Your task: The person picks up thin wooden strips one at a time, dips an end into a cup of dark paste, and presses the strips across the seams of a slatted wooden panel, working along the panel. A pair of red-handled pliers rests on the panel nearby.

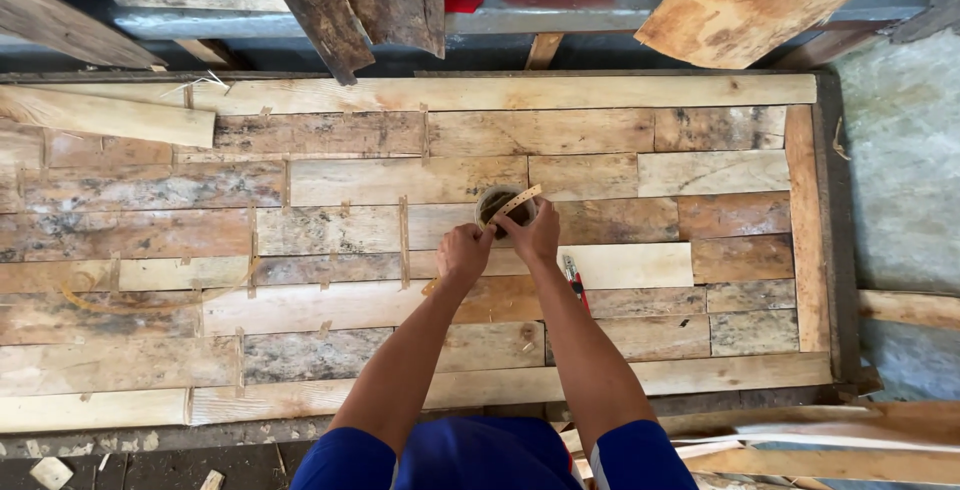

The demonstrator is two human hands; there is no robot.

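While a loose plank lies at the far left corner of the plank panel, the left hand closes on a thin wooden strip near the middle; the right hand pinches it over a small round tin. A red-handled tool lies just right.

A small round tin stood on the plank panel. A thin wooden stick lay tilted across its top.
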